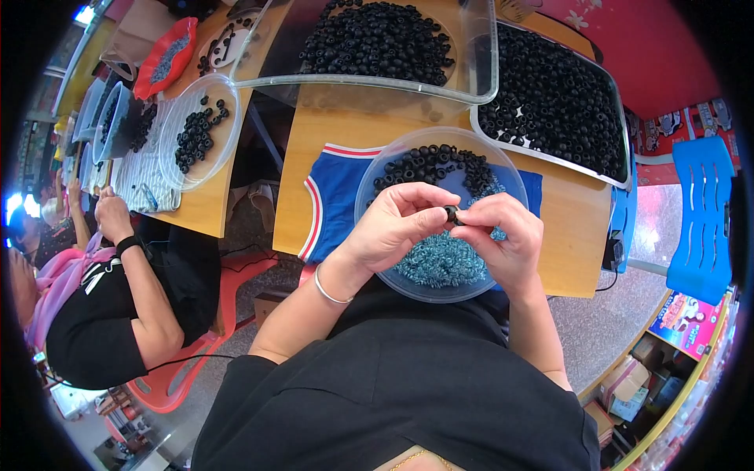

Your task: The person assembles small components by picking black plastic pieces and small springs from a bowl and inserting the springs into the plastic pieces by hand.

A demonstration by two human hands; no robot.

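Observation:
My left hand (pixel 402 222) and my right hand (pixel 504 235) meet over a round clear plastic tub (pixel 367 174). Between their fingertips sits one small black bead (pixel 451 213), pinched from both sides. Inside the tub, black round beads (pixel 428 163) lie along the far part, and a heap of small blue-green glassy pieces (pixel 444 263) fills the near part. Under the tub is a blue cloth garment (pixel 345 192) with red and white trim. A silver bangle (pixel 330 287) circles my left wrist.
A large clear bin (pixel 369 81) of black beads stands behind the tub, with a bead-filled tray (pixel 550 98) to its right. At left, another person (pixel 118 306) sits by a round lid (pixel 200 133) holding beads. A blue chair (pixel 701 216) stands at right.

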